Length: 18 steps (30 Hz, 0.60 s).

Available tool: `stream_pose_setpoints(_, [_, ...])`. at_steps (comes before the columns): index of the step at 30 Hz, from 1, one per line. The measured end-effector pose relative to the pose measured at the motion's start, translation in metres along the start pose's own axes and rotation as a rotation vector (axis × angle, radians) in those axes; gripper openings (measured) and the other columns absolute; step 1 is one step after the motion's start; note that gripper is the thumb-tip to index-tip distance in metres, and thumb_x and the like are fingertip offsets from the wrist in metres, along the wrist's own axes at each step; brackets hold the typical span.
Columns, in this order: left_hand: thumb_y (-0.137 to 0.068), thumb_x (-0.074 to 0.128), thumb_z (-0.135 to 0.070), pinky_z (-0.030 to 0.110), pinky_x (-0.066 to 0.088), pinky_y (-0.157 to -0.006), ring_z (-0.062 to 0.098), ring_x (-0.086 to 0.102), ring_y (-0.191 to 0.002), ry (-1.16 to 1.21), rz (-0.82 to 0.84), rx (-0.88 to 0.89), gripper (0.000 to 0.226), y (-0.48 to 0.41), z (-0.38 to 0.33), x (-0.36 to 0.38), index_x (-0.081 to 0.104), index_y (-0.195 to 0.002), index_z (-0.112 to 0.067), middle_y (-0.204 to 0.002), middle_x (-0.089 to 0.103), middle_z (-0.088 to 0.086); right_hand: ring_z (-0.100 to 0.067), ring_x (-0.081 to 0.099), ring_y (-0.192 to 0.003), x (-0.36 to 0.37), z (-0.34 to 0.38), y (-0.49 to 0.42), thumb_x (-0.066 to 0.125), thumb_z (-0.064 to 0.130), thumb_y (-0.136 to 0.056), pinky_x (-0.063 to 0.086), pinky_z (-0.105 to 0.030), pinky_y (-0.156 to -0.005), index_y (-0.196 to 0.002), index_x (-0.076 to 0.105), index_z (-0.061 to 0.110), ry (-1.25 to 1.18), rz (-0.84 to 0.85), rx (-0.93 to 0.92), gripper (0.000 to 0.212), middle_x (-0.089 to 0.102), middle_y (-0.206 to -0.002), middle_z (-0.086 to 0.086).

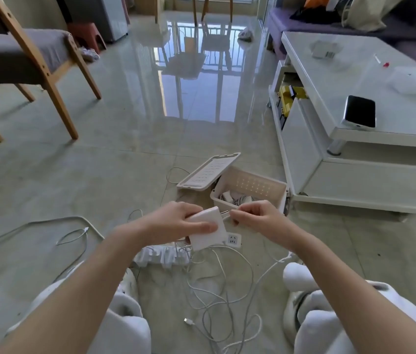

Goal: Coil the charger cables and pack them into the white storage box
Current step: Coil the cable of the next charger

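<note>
While the left hand (181,222) curls round a smooth, square white charger brick (208,235), the right hand (255,218) pinches its thin prong (225,213); the perforated storage box (255,187) lies just beyond.

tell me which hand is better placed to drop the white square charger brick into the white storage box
Left, probably. The left hand grips the white square charger brick around its body; the right hand only pinches at its prong end. The open white storage box sits just beyond both hands.
</note>
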<state>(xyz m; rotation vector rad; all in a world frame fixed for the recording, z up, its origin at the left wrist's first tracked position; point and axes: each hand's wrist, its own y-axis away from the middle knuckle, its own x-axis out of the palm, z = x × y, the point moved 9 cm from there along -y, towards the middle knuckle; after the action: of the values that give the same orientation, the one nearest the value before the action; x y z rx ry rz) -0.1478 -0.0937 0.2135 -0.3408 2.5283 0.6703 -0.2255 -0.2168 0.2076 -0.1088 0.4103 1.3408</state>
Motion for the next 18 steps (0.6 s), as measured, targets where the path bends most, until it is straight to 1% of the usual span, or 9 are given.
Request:
stream_pose_setpoints(3, [-0.087,0.060,-0.046,0.023,0.045,-0.042,0.008,0.054,-0.045,-0.075,-0.158,0.007,0.032,0.001,-0.003,-0.007,0.061,-0.097,-0.016,-0.078,0.064,0.001,-0.004,0.030,-0.046,-0.006,0.002,0.003,0.050,0.023,-0.096,0.024,-0.013,-0.046,-0.071,0.066,0.020,-0.052,-0.131,-0.001,0.030,0.039,-0.049,0.014])
stream_pose_setpoints(5, [-0.087,0.056,-0.052,0.029,0.050,-0.049,0.014,0.062,-0.054,-0.204,-0.271,-0.013,0.036,0.002,-0.004,-0.015,0.058,-0.096,-0.017,-0.081,0.064,0.001,0.000,0.031,-0.043,-0.005,0.002,0.006,0.045,0.018,-0.098,0.025,-0.011,-0.045,-0.074,0.064,0.017,-0.129,-0.183,-0.004,0.030,0.039,-0.045,0.016])
stream_pose_setpoints(8, [-0.088,0.051,-0.057,0.031,0.043,-0.054,0.019,0.060,-0.066,-0.351,-0.407,-0.072,0.041,0.001,-0.002,-0.021,0.050,-0.090,-0.016,-0.077,0.060,0.001,-0.001,0.028,-0.041,0.003,0.004,0.011,0.038,0.015,-0.100,0.024,-0.013,-0.042,-0.080,0.060,0.014,-0.239,-0.217,-0.031,0.030,0.036,-0.044,0.014])
stream_pose_setpoints(10, [-0.089,0.051,-0.055,0.032,0.037,-0.058,0.023,0.056,-0.070,-0.334,-0.490,-0.105,0.038,-0.002,0.003,-0.024,0.047,-0.087,-0.017,-0.075,0.057,0.002,-0.003,0.028,-0.041,0.012,0.009,0.015,0.035,0.012,-0.101,0.024,-0.016,-0.041,-0.083,0.057,0.016,-0.241,-0.227,-0.076,0.028,0.036,-0.045,0.012])
stream_pose_setpoints(12, [-0.090,0.051,-0.053,0.030,0.038,-0.060,0.025,0.059,-0.074,-0.247,-0.542,-0.132,0.036,-0.004,0.008,-0.026,0.048,-0.089,-0.017,-0.079,0.061,0.006,-0.006,0.030,-0.043,0.025,0.015,0.020,0.034,0.012,-0.101,0.026,-0.021,-0.042,-0.085,0.055,0.022,-0.174,-0.223,-0.123,0.028,0.038,-0.049,0.009])
stream_pose_setpoints(14, [-0.093,0.050,-0.048,0.022,0.042,-0.054,0.020,0.064,-0.071,-0.070,-0.562,-0.140,0.033,-0.006,0.010,-0.026,0.052,-0.095,-0.016,-0.086,0.065,0.006,-0.006,0.034,-0.044,0.043,0.019,0.025,0.033,0.013,-0.101,0.030,-0.024,-0.045,-0.087,0.050,0.027,-0.090,-0.188,-0.141,0.027,0.041,-0.052,0.007])
stream_pose_setpoints(16, [-0.095,0.049,-0.044,0.012,0.043,-0.045,0.016,0.066,-0.063,0.215,-0.571,-0.137,0.033,-0.007,0.011,-0.024,0.055,-0.101,-0.011,-0.090,0.067,0.009,-0.005,0.038,-0.045,0.063,0.021,0.030,0.032,0.014,-0.101,0.035,-0.023,-0.049,-0.087,0.045,0.030,-0.014,-0.131,-0.158,0.025,0.043,-0.053,0.005])
stream_pose_setpoints(17, [-0.095,0.048,-0.043,0.013,0.047,-0.046,0.018,0.067,-0.061,0.382,-0.560,-0.137,0.037,-0.008,0.013,-0.022,0.055,-0.104,-0.008,-0.092,0.067,0.012,-0.006,0.039,-0.047,0.072,0.022,0.032,0.031,0.014,-0.101,0.036,-0.022,-0.051,-0.087,0.043,0.031,0.024,-0.105,-0.166,0.025,0.044,-0.055,0.004])
stream_pose_setpoints(18, [-0.095,0.047,-0.044,0.018,0.052,-0.050,0.020,0.067,-0.061,0.545,-0.531,-0.138,0.041,-0.010,0.015,-0.018,0.054,-0.107,-0.006,-0.091,0.067,0.014,-0.007,0.041,-0.049,0.080,0.021,0.033,0.031,0.014,-0.101,0.038,-0.021,-0.054,-0.087,0.041,0.031,0.056,-0.087,-0.169,0.024,0.045,-0.057,0.005])
